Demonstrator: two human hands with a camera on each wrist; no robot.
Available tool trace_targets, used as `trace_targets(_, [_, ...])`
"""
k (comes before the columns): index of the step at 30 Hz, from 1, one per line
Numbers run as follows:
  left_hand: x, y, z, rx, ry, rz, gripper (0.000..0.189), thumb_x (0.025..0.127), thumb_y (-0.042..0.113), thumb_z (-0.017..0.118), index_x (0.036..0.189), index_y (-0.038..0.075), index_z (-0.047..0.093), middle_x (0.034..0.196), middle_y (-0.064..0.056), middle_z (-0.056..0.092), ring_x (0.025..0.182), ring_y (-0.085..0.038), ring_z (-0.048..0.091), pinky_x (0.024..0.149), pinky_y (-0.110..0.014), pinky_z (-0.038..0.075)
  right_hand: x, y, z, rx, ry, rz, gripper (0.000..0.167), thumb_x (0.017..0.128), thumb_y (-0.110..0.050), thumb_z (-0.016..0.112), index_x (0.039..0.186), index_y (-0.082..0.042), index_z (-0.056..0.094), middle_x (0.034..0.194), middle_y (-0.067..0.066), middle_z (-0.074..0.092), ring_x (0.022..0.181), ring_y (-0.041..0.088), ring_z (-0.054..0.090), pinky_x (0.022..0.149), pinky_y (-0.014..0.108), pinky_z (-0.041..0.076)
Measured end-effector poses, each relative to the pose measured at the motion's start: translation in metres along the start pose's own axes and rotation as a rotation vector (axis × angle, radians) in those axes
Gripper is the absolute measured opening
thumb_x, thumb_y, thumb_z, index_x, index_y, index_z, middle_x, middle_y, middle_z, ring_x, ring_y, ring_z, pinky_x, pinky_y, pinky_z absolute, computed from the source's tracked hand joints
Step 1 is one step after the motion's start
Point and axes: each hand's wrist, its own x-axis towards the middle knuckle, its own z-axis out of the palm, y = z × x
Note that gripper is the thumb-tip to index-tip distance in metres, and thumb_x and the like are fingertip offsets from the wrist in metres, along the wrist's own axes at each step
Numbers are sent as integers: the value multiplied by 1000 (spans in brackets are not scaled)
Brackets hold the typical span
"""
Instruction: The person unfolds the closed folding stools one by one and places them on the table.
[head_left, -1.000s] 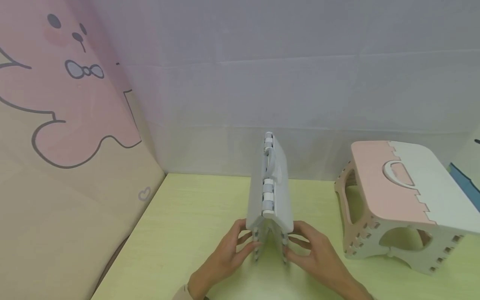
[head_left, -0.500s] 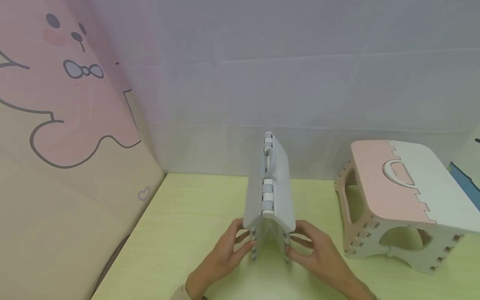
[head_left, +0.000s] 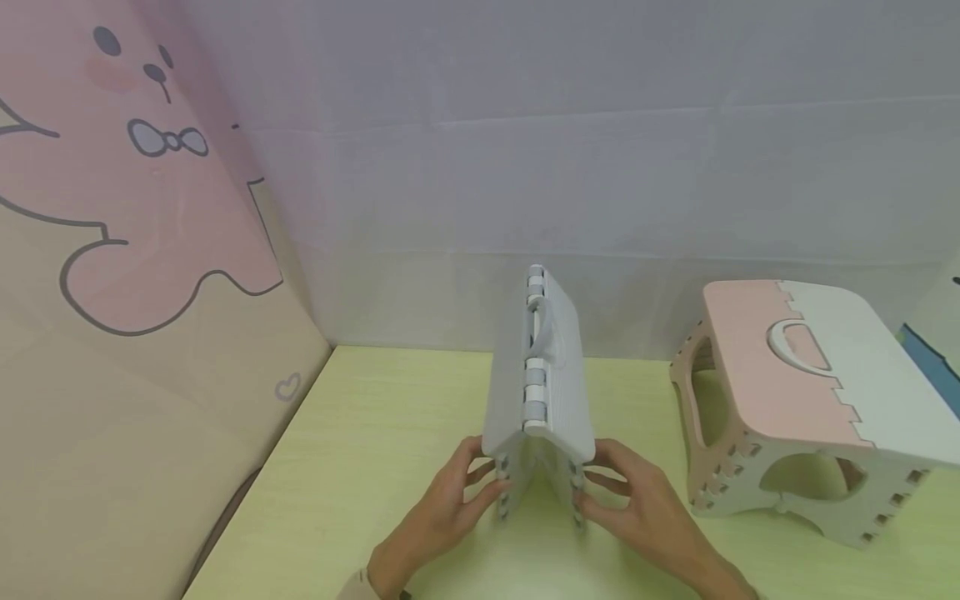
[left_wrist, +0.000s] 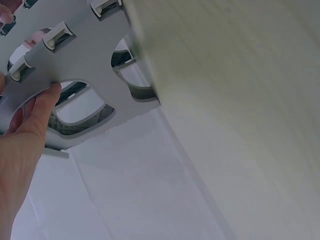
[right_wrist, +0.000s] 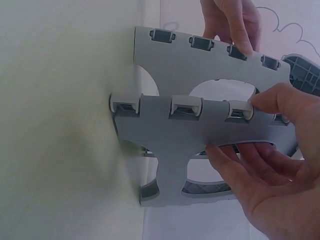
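Note:
A light grey folding stool (head_left: 564,379) stands on the table partly folded, its two seat halves sloping down from the hinge ridge like a tent. At the near left edge, my left hand (head_left: 450,504) pinches one leg panel, thumb on the hinged edge. In the left wrist view, fingers (left_wrist: 42,107) of that hand reach into the panel's cutout. My right hand (head_left: 641,504) grips the opposite leg panel (right_wrist: 172,132), with its thumb by a hinge knuckle and fingers through the opening. The gap between the panels faces me. The far ends of the panels are hidden.
To the right stands an unfolded pink and white folding stool (head_left: 795,375) with a handle in its top. A pale yellow-green table (head_left: 390,417) lies underneath. White sheeting (head_left: 525,167) hangs behind, and a printed pink cartoon curtain (head_left: 150,233) is at the left.
The lower edges of the grey stool's two halves have spread slightly farther apart. My left hand has shifted a little left and my right hand a little right, both keeping their grip.

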Motion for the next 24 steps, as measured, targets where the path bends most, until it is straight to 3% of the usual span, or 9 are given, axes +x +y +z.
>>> trace_targets(13, [-3,-3,-3,-21,-1,-23,49,99,0,65,142,3,41,140,-14,50,134,-26,52,106,-38,51,0,2,-4,-1,-4,-27,50,85,3,80,129,-13,62,125,3,66,113,11,66,87,34,61])
trace_targets(24, [-4,1,-6,17,3,2,47,100,0,63,142,2,40,139,-16,52,133,-25,53,105,-39,52,0,1,-6,-13,-6,-21,50,85,3,81,128,-13,62,124,3,67,113,10,65,87,34,61])
